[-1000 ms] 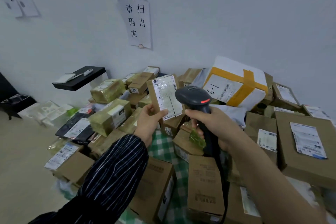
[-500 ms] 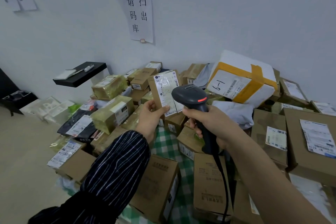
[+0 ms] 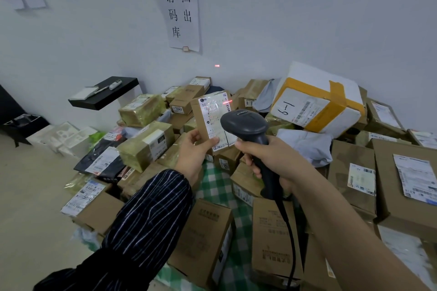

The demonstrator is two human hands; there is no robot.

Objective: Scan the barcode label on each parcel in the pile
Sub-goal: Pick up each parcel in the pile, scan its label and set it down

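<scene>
the left hand point(image 3: 192, 156) held a small brown parcel point(image 3: 201, 123) upright above the pile point(image 3: 146, 146), thumb pinched on the lower edge of its white label point(image 3: 216, 113), the other fingers hidden behind the box. the right hand point(image 3: 272, 160), also above the pile, was clamped round the handle of the black scanner point(image 3: 246, 125), whose head covered the label's lower right. a red streak lay across the label's top.

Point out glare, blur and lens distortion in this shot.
Head view: shiny tape over the label of the held parcel throws glare; the scanner's red light falls on the label's upper right and as a spot on the wall; wide-angle stretch enlarges the right forearm; lower-right boxes look smeared.
</scene>
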